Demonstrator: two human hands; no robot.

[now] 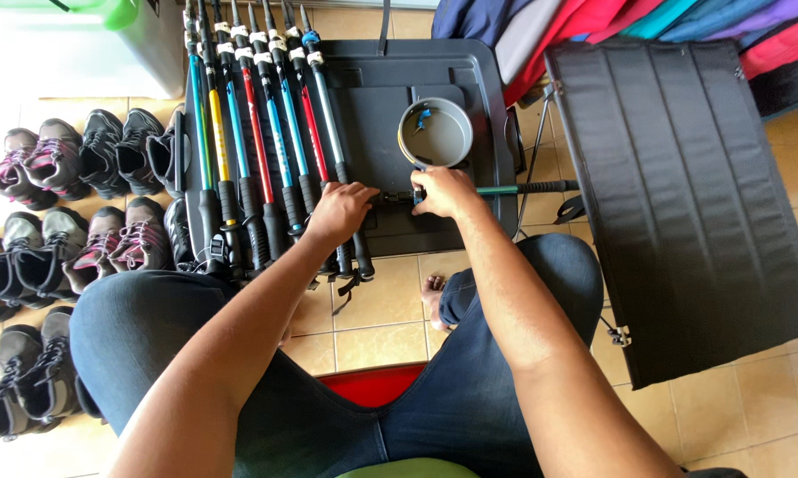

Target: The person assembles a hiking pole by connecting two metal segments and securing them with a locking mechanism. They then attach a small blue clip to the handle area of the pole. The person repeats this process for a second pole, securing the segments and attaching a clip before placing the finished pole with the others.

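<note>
On the dark plastic case lid (470, 80) in front of the seated person, a single trekking pole (505, 189) lies crosswise, its green shaft and black grip pointing toward the right and overhanging the lid's edge. The left hand (339, 212) is closed around the near end of that pole, fingers curled over it, just beside the handles of the other poles. The right hand (446, 191) pinches the pole at a small blue clamp fitting, thumb and fingers pressed together on it; the exact finger contact is partly hidden by the knuckles.

Just behind the right hand stands a round grey metal pot (436, 134), upright, with a few small parts lying inside, one of them blue. Left of the hands, a row of trekking poles (257, 133) lies side by side lengthwise on the lid, shafts in yellow, blue, red and silver, black grips toward the person.

Further left, pairs of hiking shoes (71, 204) stand in rows on the tiled floor (372, 310). To the right, a black folding panel (682, 195) lies flat, well apart from the hands. Coloured garments (612, 22) hang at the upper right. The person wears blue jeans (470, 389), one bare foot resting on the tiles.
</note>
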